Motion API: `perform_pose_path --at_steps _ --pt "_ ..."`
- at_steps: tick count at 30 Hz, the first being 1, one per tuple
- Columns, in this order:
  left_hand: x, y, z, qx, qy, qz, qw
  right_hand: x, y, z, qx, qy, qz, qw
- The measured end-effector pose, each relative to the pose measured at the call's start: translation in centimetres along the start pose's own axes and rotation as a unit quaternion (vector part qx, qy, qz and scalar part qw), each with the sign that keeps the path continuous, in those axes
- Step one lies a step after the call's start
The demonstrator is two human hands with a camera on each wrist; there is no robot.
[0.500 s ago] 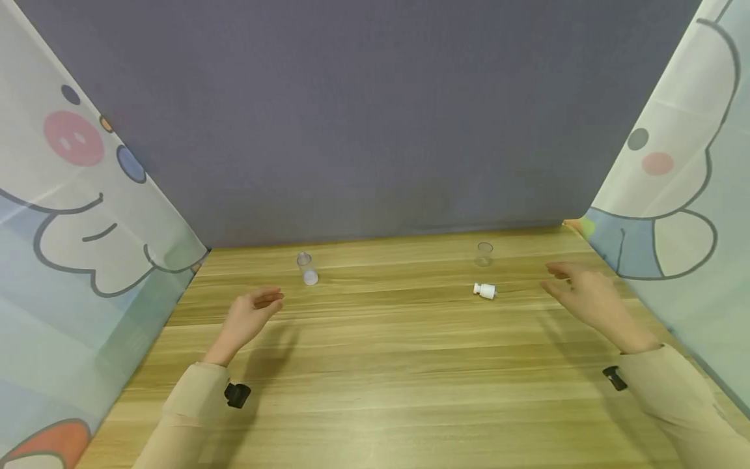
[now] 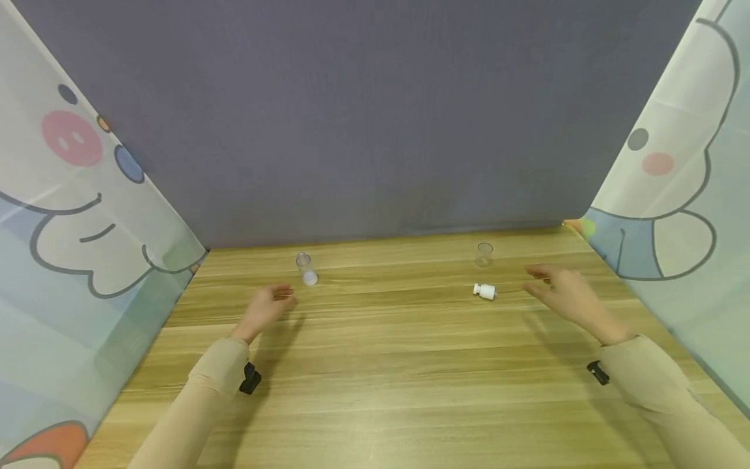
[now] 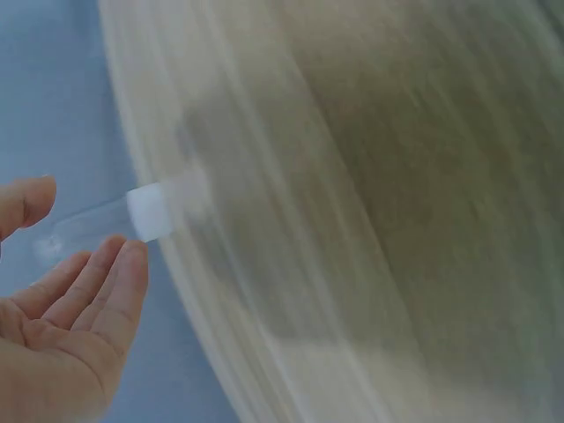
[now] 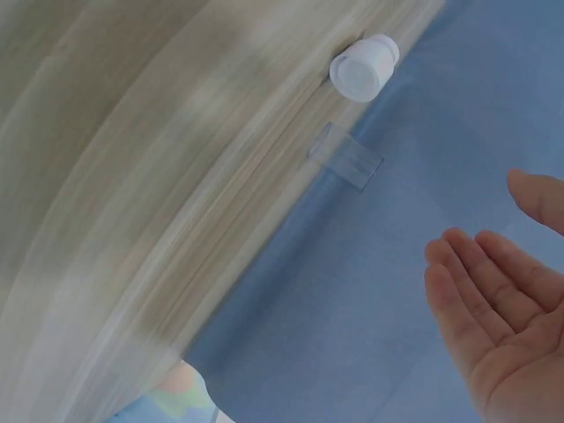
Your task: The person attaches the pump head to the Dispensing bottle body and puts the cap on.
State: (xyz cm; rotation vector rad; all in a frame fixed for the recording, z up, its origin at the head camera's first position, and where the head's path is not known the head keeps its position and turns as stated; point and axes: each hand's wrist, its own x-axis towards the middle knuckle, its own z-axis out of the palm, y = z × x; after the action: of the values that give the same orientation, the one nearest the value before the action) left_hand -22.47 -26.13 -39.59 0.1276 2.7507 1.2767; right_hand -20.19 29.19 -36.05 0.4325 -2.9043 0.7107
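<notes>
A clear bottle [image 2: 304, 263] with a narrower top and a whitish bottom band [image 3: 150, 211] stands at the left back of the table. My left hand [image 2: 266, 311] hovers just in front and to its left, thumb and fingers apart, holding nothing. On the right, a small white bottle-shaped piece [image 2: 484, 291] with a thinner neck lies on its side. Behind it stands a clear open-topped cylinder [image 2: 483, 255], like a cap or small cup. To the right of both, my right hand [image 2: 565, 296] is in the air, empty, its thumb spread from its fingers [image 4: 476, 291].
The wood-grain table [image 2: 375, 371] ends at a dark grey upright panel [image 2: 375, 130] at the back. Cartoon-printed curtains [image 2: 64, 215] flank it on both sides. A black wrist device [image 2: 250, 379] sits at each sleeve.
My left hand has moved right and closer to the clear bottle. The right hand has shifted left toward the white piece. The objects on the table stay where they were.
</notes>
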Motion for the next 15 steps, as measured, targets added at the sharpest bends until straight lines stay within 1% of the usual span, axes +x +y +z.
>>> perform_pose_path --at_steps 3,6,10,15 --pt "0.7 0.1 0.3 0.008 -0.017 -0.014 0.9997 0.3 -0.2 0.3 0.002 0.000 -0.013 1.000" --pt "1.7 -0.1 0.4 0.003 -0.019 -0.030 0.9994 0.6 -0.4 0.6 -0.002 0.001 -0.023 1.000" --pt "3.4 -0.5 0.4 -0.010 -0.016 -0.046 0.9987 1.1 -0.5 1.2 -0.003 -0.008 -0.030 1.000" --pt "4.7 -1.1 0.0 -0.040 -0.010 -0.059 0.9974 1.9 -0.8 2.0 0.002 -0.024 -0.043 0.999"
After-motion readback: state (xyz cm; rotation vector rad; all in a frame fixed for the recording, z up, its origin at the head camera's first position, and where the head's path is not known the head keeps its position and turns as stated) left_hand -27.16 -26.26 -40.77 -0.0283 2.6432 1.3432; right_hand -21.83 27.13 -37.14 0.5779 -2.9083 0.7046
